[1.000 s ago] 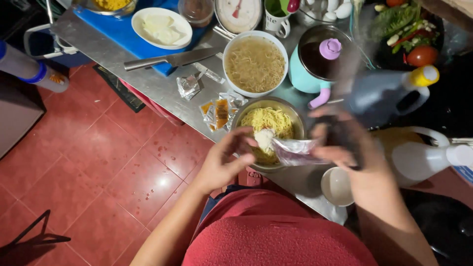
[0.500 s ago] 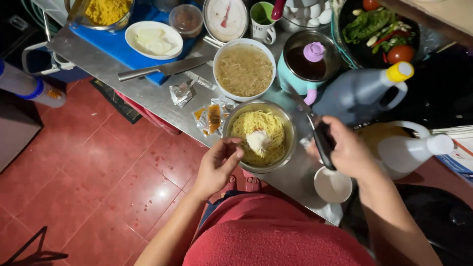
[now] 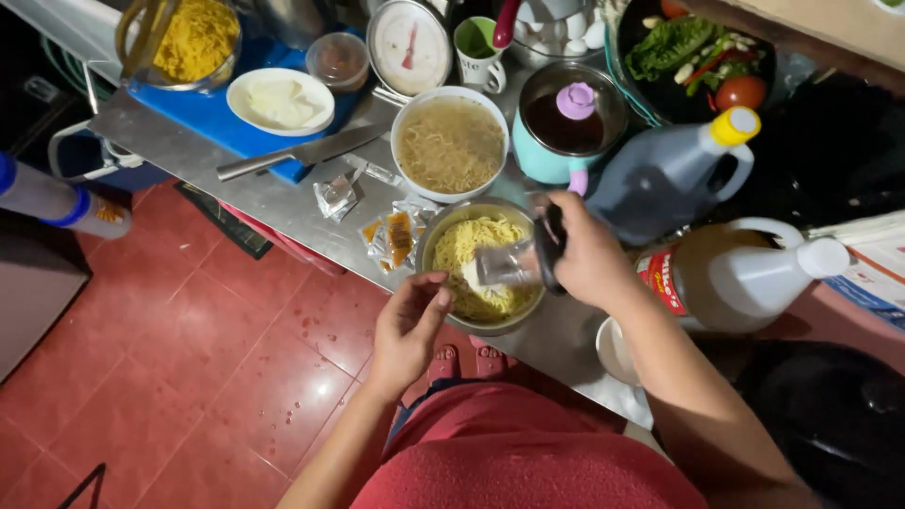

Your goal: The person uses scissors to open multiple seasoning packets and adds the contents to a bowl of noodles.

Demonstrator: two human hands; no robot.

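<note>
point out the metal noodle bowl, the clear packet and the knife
metal noodle bowl [image 3: 429, 247]: head view, left rim.
clear packet [image 3: 504, 267]: head view, middle, held by the right hand.
knife [image 3: 325, 151]: head view, blade.

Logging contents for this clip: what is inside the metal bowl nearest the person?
The metal bowl holds yellow noodles. The right hand tilts a clear packet over them, hiding the noodles beneath.

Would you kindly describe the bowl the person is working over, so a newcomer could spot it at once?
On the long steel counter, find the teal pot with a pink-knobbed lid. Just nearer the person, at the counter's edge, sits a round metal bowl of pale yellow noodles, between the left hand and right hand. Its neighbour bowl is white, not metal.
</note>
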